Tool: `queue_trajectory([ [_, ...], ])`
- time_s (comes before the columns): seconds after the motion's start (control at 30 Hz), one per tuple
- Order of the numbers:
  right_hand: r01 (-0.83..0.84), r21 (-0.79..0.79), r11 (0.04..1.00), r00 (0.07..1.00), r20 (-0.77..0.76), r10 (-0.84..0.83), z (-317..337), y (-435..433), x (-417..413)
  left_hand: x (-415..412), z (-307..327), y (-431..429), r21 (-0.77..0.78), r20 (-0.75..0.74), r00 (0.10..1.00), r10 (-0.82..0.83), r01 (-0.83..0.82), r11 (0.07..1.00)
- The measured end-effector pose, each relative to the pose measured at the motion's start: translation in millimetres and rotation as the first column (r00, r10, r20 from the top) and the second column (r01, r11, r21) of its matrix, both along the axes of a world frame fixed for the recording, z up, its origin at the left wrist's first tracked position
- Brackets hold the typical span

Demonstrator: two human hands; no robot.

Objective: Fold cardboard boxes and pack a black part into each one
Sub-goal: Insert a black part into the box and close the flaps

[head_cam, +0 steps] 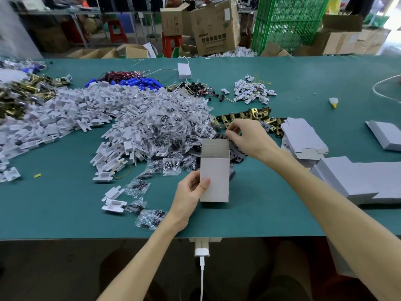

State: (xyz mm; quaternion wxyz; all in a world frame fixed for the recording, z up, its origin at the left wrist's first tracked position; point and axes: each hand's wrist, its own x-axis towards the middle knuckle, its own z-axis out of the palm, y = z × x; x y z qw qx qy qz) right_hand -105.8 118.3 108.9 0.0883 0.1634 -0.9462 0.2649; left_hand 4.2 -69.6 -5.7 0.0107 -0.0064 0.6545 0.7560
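The mat [65, 203] is plain teal-green. At centre, the box [214, 181] is pale grey-white outside and duller grey-brown inside. To its left, the plastic trays [86, 109] are white and the clear bags [171, 127] are speckled black. At upper centre the cylinders [149, 81] are blue, and right of centre the latches [249, 116] are brass-gold. Along the top, the crate [286, 22] is bright green, the stool [171, 43] red and the cartons [214, 29] brown.

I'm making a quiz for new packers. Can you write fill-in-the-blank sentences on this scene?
1. The left hand holds the box upright, its top ____.
2. The right hand pinches a black part ____ the box.
3. The flat boxes lie stacked on the box's ____ side.
Missing words: open; behind; right.
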Motion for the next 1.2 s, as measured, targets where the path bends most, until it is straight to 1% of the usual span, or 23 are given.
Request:
queue_trajectory([
  [0.07,0.045,-0.067,0.997,0.999,0.029,-0.043,-14,5,-13,0,0,0,0.007,0.002,1.000,0.002,-0.002,1.000],
  [0.1,0.040,-0.060,0.997,0.998,0.053,-0.037,-22,7,-18,0,0,0,0.011,0.004,1.000,0.004,-0.004,1.000],
  [0.2,-0.055,0.099,0.994,0.982,0.185,0.036,-46,11,-23,0,0,0,0.013,0.009,1.000,0.016,-0.016,1.000],
  [0.27,-0.085,0.204,0.975,0.973,0.229,0.037,-62,10,-21,0,0,0,0.008,0.010,1.000,0.023,-0.023,1.000],
  [0.37,-0.094,0.270,0.958,0.980,0.195,0.041,-70,11,-19,-1,-1,1,-0.003,0.004,1.000,0.018,-0.018,1.000],
  [0.47,-0.169,0.320,0.932,0.967,0.238,0.093,-67,16,-19,-1,-1,0,-0.006,0.006,1.000,0.017,-0.017,1.000],
  [0.53,-0.170,0.318,0.933,0.964,0.249,0.090,-67,18,-19,-1,-1,0,-0.008,0.006,1.000,0.022,-0.022,1.000],
  [0.6,-0.104,0.251,0.962,0.976,0.210,0.050,-68,21,-18,-1,-1,0,-0.008,0.005,1.000,0.020,-0.020,1.000],
  [0.7,0.026,0.105,0.994,0.992,0.121,-0.039,-67,24,-16,-1,-1,1,-0.007,0.005,1.000,0.020,-0.020,1.000],
  [0.73,0.064,0.049,0.997,0.991,0.112,-0.069,-66,26,-17,-1,-2,1,-0.007,0.006,1.000,0.022,-0.022,1.000],
  [0.8,0.135,-0.080,0.988,0.982,0.143,-0.122,-64,29,-18,-1,-2,1,-0.011,0.008,1.000,0.024,-0.024,1.000],
  [0.9,0.202,-0.271,0.941,0.965,0.221,-0.143,-59,29,-18,-1,-3,0,-0.013,0.011,1.000,0.025,-0.025,1.000],
  [1.0,0.261,-0.480,0.838,0.942,0.317,-0.111,-49,25,-12,-1,-3,0,-0.010,0.010,1.000,0.024,-0.024,1.000],
  [1.03,0.274,-0.524,0.807,0.934,0.343,-0.094,-45,24,-10,-1,-3,0,-0.008,0.009,1.000,0.025,-0.025,1.000],
  [1.1,0.277,-0.563,0.779,0.926,0.372,-0.060,-37,22,-7,-1,-3,0,-0.005,0.009,1.000,0.028,-0.027,1.000],
  [1.2,0.231,-0.597,0.768,0.939,0.344,-0.015,-20,20,-2,-2,-3,0,-0.001,0.010,1.000,0.026,-0.026,1.000],
])
